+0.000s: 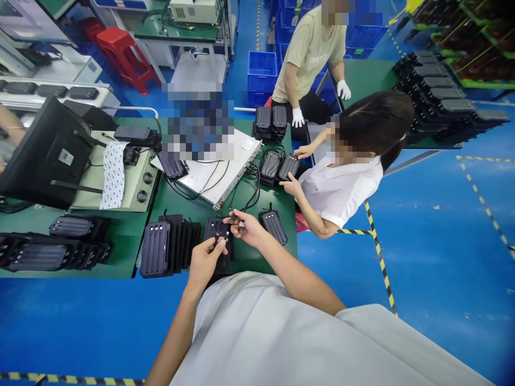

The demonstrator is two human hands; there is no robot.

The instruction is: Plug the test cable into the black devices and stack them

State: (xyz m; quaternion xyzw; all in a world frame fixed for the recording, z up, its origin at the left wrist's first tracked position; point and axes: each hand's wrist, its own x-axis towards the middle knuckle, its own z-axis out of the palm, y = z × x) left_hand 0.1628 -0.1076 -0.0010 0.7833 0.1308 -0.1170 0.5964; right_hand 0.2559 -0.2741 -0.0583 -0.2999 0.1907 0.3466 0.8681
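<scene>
My left hand [207,260] pinches small cable plugs [222,235] between thumb and fingertips, above a black ribbed power bank [213,228] lying on the green table. Close beside it, my right hand [248,228] is closed on a cable with a USB plug [241,226], palm turned partly up. The two hands nearly meet, and they hide much of that power bank. To the left, a row of upright black power banks [155,249] leans together. Another single power bank [274,226] lies right of my right hand.
A white metal instrument [217,174] with black cables [254,185] stands just beyond my hands. At right, a co-worker in white [338,187] handles a power bank [288,167]; another person wears white gloves [298,117]. A monitor [48,155] and more power banks [38,257] are left.
</scene>
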